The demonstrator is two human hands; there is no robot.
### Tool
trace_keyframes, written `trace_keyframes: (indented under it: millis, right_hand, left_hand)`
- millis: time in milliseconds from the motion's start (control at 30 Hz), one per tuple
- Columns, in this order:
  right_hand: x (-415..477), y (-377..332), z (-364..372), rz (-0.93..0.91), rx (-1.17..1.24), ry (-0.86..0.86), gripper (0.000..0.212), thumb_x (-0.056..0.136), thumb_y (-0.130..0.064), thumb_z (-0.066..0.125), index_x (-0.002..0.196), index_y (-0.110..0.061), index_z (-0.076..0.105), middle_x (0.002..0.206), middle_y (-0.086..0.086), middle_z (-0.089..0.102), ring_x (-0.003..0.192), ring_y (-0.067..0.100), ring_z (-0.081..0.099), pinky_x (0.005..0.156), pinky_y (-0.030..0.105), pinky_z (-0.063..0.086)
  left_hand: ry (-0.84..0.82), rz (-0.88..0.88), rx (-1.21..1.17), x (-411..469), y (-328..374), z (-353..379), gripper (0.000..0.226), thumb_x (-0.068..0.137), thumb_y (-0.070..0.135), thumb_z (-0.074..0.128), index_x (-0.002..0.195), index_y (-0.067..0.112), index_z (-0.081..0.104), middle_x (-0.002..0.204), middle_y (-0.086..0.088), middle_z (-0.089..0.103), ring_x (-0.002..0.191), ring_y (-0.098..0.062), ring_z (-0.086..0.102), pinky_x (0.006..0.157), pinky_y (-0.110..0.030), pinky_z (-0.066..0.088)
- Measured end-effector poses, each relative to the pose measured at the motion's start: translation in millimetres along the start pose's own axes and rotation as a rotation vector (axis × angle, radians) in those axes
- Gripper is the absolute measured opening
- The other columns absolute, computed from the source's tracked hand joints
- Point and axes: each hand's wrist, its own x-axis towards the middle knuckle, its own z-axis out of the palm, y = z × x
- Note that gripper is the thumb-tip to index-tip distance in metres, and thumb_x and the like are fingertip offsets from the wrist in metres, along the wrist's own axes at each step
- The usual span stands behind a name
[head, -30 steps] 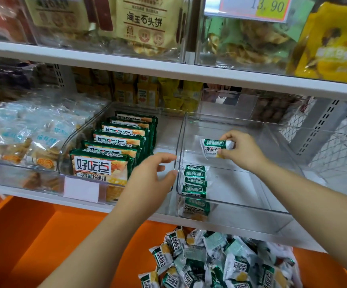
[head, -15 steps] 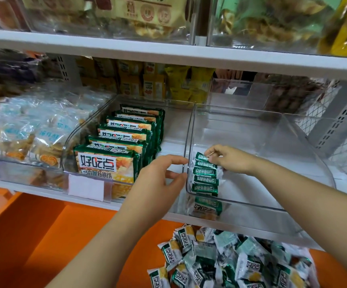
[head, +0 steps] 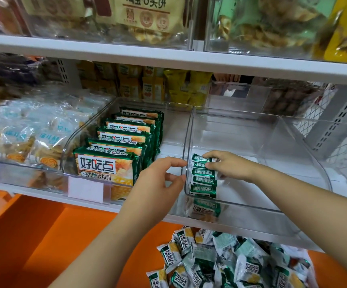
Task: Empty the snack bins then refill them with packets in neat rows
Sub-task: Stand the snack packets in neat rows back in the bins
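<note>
Green row of packets (head: 204, 180) runs front-to-back along the clear bin's (head: 251, 132) left wall; right hand (head: 230, 165) pinches its rearmost packet (head: 199, 158), left hand (head: 160, 180) spread outside that wall.

The right clear bin (head: 293, 142) sits at the front edge of the shelf (head: 43, 196). A row of small green packets (head: 203, 180) stands along its left wall near the front corner, and the right hand (head: 230, 165) pinches the rearmost packet (head: 198, 157). The left bin (head: 75, 138) holds an upright row of larger green packs (head: 114, 154). Below the shelf lies a heap of loose packets (head: 230, 262).
</note>
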Motion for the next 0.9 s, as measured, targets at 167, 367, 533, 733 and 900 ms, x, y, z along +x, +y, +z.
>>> trace_keyframes:
  millis: [167, 367, 533, 733, 900]
  right_hand:
    - [-3.6, -2.7, 7.2, -0.108, -0.174, 0.083, 0.039, 0.096, -0.022, 0.054, 0.135, -0.021, 0.05, 0.136, 0.003, 0.05, 0.096, 0.017, 0.062, 0.072, 0.018, 0.045]
    - [-6.7, -1.3, 3.2, -0.049, -0.127, 0.02, 0.048, 0.096, -0.031, 0.053, 0.142, -0.025, 0.037, 0.134, 0.006, 0.049, 0.1, 0.022, 0.063, 0.08, 0.027, 0.048]
    - [-5.5, -0.5, 1.1, -0.002, -0.106, 0.039, 0.055, 0.096, -0.035, 0.053, 0.145, -0.023, 0.032, 0.138, 0.009, 0.047, 0.111, 0.022, 0.057, 0.089, 0.026, 0.041]
    - [-9.5, -0.8, 2.2, 0.009, -0.146, 0.036, 0.056, 0.095, -0.038, 0.052, 0.146, -0.024, 0.03, 0.139, 0.013, 0.048, 0.115, 0.022, 0.055, 0.094, 0.029, 0.04]
    - [-47.8, -10.2, -3.4, -0.143, -0.236, 0.259, 0.046, 0.093, -0.035, 0.056, 0.137, -0.023, 0.046, 0.133, 0.0, 0.054, 0.118, 0.016, 0.052, 0.091, 0.025, 0.039]
  left_hand:
    - [0.005, -0.008, -0.02, -0.2, 2.2, -0.7, 0.024, 0.095, 0.024, 0.056, 0.112, 0.042, 0.053, 0.079, 0.007, 0.062, 0.061, -0.026, 0.058, 0.044, -0.018, 0.041]
    - [0.001, -0.011, -0.019, -1.6, 3.9, -1.6, 0.025, 0.095, 0.025, 0.055, 0.113, 0.042, 0.052, 0.082, 0.008, 0.063, 0.078, -0.03, 0.065, 0.052, -0.024, 0.048]
    - [0.006, -0.004, -0.026, -1.1, 3.9, -2.1, 0.025, 0.095, 0.026, 0.055, 0.114, 0.041, 0.053, 0.081, 0.01, 0.063, 0.071, -0.026, 0.063, 0.046, -0.017, 0.043]
    - [0.017, 0.026, -0.004, 0.7, -1.4, -0.4, 0.026, 0.095, 0.024, 0.055, 0.114, 0.042, 0.052, 0.09, 0.013, 0.062, 0.075, -0.015, 0.064, 0.052, -0.014, 0.046]
    - [0.106, 0.17, 0.158, -2.1, -2.7, 3.5, 0.031, 0.094, 0.02, 0.055, 0.122, 0.034, 0.054, 0.117, 0.019, 0.044, 0.1, 0.004, 0.049, 0.081, -0.008, 0.038]
